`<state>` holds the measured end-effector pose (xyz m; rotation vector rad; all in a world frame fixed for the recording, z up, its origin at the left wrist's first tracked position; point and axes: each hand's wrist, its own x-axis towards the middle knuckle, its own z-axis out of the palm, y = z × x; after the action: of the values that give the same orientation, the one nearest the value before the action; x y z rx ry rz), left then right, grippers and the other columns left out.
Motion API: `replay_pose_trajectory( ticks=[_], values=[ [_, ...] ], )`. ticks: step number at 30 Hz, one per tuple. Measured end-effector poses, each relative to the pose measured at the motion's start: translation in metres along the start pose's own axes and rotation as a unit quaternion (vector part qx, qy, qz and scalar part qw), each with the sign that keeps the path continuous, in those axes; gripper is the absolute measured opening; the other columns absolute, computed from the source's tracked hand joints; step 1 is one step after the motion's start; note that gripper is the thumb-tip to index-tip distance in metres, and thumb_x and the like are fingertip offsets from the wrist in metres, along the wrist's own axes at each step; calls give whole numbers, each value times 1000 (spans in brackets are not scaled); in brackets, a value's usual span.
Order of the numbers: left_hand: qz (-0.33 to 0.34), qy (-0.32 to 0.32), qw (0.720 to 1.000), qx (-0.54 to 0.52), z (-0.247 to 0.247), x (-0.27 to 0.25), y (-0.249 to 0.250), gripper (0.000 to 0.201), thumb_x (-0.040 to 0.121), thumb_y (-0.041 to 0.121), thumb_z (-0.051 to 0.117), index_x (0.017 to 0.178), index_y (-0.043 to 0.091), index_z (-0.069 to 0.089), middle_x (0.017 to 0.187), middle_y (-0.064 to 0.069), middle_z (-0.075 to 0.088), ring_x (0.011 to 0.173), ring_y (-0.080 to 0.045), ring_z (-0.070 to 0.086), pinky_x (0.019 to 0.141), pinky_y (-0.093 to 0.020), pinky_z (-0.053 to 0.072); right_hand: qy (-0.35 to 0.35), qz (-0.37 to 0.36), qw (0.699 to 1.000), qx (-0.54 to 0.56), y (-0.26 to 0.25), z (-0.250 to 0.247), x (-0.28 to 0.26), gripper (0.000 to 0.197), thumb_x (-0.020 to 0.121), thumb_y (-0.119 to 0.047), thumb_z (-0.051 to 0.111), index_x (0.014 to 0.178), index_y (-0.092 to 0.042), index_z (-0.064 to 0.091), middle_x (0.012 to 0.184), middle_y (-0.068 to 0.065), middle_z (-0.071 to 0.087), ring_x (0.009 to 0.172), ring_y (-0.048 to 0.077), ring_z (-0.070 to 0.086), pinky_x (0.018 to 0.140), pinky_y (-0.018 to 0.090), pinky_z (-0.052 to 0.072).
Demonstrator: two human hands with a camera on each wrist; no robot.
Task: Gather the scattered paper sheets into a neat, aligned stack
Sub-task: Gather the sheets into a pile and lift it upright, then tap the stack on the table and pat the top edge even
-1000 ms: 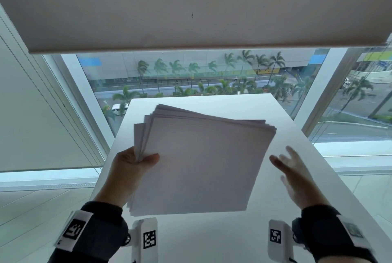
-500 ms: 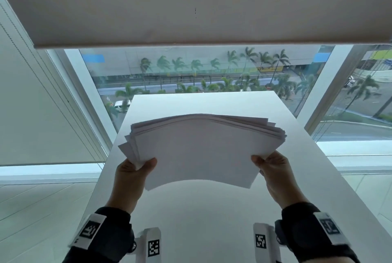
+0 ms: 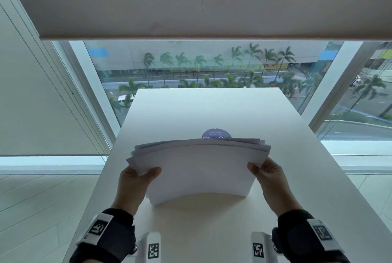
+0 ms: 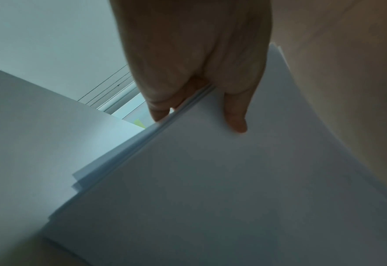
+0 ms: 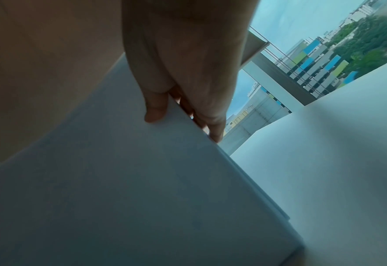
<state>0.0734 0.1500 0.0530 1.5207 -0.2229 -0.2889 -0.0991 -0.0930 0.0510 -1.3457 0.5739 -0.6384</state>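
A bundle of white paper sheets point(image 3: 201, 167) stands nearly upright on its lower edge on the white table point(image 3: 212, 110), bowed in the middle. Its top edges are fanned and uneven. My left hand point(image 3: 137, 180) pinches the left side of the paper sheets point(image 4: 222, 180), thumb in front and fingers behind. My right hand point(image 3: 267, 171) pinches the right side of the paper sheets point(image 5: 119, 189) the same way. The lower corners rest on or just above the table near me.
A round purple-blue sticker or disc point(image 3: 216, 134) shows on the table just behind the sheets. Beyond the table's far edge is a large window point(image 3: 201, 65) with a lowered blind point(image 3: 191, 2) above. The table drops off on both sides.
My right hand came in and took the right side of the sheets. Both hands turned the bundle from slanted to nearly upright and lowered it to the table.
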Motion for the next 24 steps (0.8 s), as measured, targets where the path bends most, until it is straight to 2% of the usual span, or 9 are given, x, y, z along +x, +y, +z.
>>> replay_pose_trajectory(
  ticks=[5,8,12,14,16,19,21,23,24],
  values=[
    [3,0,1000,13,0,5,-3,23,75,-7,67,77,16,66,58,19,70,53,7,63,53,-6,49,14,-1,999,-41,-6,3,1,31,85,9,51,83,-17,67,70,-11,74,67,2,64,72,25,48],
    [-4,-8,1000,8,-3,7,-3,22,74,-8,68,78,14,66,58,17,71,54,5,63,53,-7,50,11,0,1000,-27,-10,2,1,32,85,11,51,86,-17,67,73,-10,74,71,5,64,74,26,48],
    [-24,-40,999,9,-8,10,-6,24,73,-9,67,80,14,67,62,14,73,63,-3,66,63,-16,51,13,-25,1000,-10,-21,1,1,34,83,12,54,104,-15,60,92,2,71,87,19,63,81,31,48],
    [-34,-54,998,3,-11,12,-7,23,72,-8,68,83,12,68,67,11,74,71,-10,66,67,-19,51,34,-53,997,-35,-32,3,1,44,83,9,57,110,-25,55,100,9,67,89,20,61,84,33,47],
    [-44,-75,996,-11,-12,13,-6,25,66,-3,75,85,12,69,72,7,75,72,-12,68,65,-18,53,47,-95,987,-118,-46,6,0,50,80,3,63,112,-34,51,104,7,64,92,19,60,86,33,46],
    [-50,-91,994,-28,-11,15,-8,43,42,15,80,84,13,70,73,6,76,68,-5,69,60,-14,54,34,-136,968,-210,-62,10,1,53,75,-10,68,116,-37,48,112,-4,59,99,15,56,89,30,46],
    [-50,-90,994,-29,-10,16,-10,42,42,16,79,83,13,70,72,7,76,67,-4,69,60,-14,54,53,-179,930,-315,-64,10,1,59,71,-19,65,125,-33,46,132,-2,46,118,18,46,100,32,38],
    [-52,-92,994,-32,-10,16,-11,32,52,9,75,82,13,70,71,7,76,67,-3,69,60,-13,53,59,-224,866,-442,-63,7,1,74,68,-26,59,138,-30,35,152,4,24,139,25,19,110,35,18],
    [-51,-94,994,-35,-10,16,-12,29,55,6,73,83,13,70,71,7,76,67,-3,69,59,-12,53,48,-239,839,-487,-62,6,0,80,69,-28,58,142,-30,25,156,4,14,143,24,6,111,36,10]
  ],
)
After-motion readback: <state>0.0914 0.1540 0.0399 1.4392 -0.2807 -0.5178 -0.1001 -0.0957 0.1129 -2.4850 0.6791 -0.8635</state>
